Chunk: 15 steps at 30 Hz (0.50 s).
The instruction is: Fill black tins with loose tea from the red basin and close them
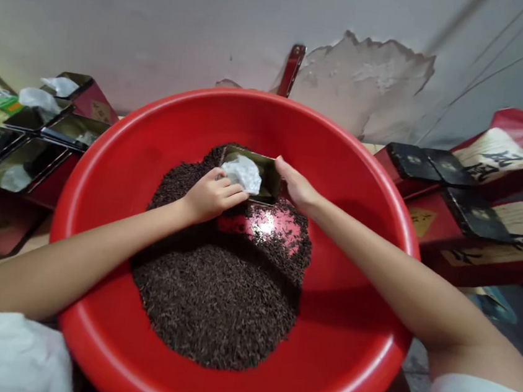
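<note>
A big red plastic basin (365,188) fills the middle of the view, holding a heap of dark loose tea leaves (217,303). A red rectangular tin (265,221) lies in the leaves, its open mouth at the far side with a white paper liner (244,172) inside. My left hand (210,195) rests on the tin's left edge, fingers curled and pressed on the white liner. My right hand (296,184) grips the tin's right edge at the mouth, fingers together.
Several open red tins (38,135) with white liners stand at the left. Black lids (433,165) and red printed boxes (509,153) lie at the right. A red handle (292,68) leans on the peeling grey wall behind the basin.
</note>
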Tool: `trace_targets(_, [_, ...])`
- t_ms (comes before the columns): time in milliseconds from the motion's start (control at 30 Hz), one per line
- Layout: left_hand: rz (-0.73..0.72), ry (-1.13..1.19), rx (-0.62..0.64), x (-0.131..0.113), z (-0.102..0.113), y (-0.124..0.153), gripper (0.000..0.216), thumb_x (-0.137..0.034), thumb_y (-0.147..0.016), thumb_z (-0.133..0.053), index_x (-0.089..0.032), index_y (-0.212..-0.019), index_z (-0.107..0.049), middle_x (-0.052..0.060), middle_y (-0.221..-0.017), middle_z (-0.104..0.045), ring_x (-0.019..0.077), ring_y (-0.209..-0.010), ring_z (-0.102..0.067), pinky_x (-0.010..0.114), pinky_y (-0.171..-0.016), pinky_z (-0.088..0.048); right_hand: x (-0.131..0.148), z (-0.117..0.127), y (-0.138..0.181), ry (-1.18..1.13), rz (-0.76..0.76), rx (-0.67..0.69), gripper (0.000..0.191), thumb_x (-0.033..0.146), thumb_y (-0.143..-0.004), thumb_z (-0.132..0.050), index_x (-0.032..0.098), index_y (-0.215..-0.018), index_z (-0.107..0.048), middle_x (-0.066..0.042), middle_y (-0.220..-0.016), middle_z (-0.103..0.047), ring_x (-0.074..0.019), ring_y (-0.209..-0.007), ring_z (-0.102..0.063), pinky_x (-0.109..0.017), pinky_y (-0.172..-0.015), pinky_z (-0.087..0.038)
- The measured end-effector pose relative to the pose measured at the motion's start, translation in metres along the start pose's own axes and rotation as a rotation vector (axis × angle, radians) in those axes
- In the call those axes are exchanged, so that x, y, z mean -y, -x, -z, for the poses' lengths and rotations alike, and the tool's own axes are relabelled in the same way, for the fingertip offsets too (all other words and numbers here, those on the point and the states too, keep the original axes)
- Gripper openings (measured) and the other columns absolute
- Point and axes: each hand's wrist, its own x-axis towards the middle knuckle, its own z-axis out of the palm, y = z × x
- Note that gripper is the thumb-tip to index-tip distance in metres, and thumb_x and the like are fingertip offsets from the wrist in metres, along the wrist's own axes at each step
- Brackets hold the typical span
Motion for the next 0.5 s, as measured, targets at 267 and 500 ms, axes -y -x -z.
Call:
trace_targets(267, [0.113, 0.227, -0.006, -0.005, -0.009, 0.005, 0.015, -0.028, -0.083, -0.053, -0.015, -0.092, -0.055, 0.006, -0.084, -0.067, 0.0194, -0.075, -0.062, 0.033, -0.072, -0.043, -0.012, -0.011, 0.000, 0.017, -0.059, 0.035, 0.035, 0.025, -0.082, -0.042, 0.016, -0.116, -0.046, -0.010, -0.125, -0.053, -0.0183, -0.116, -0.049, -0.039, -0.103, -0.035])
trace_targets(500, [0.587, 0.506, -0.111, -0.011, -0.002, 0.002, 0.045, -0.019, -0.080, -0.053, -0.013, -0.120, -0.034, 0.005, -0.085, -0.062, 0.0171, -0.074, -0.060, 0.027, -0.066, -0.046, -0.014, -0.012, 0.002, 0.111, 0.026, 0.060, 0.036, 0.030, -0.083, -0.041, 0.015, -0.116, -0.043, -0.012, -0.123, -0.051, -0.0202, -0.118, -0.046, -0.040, -0.104, -0.033])
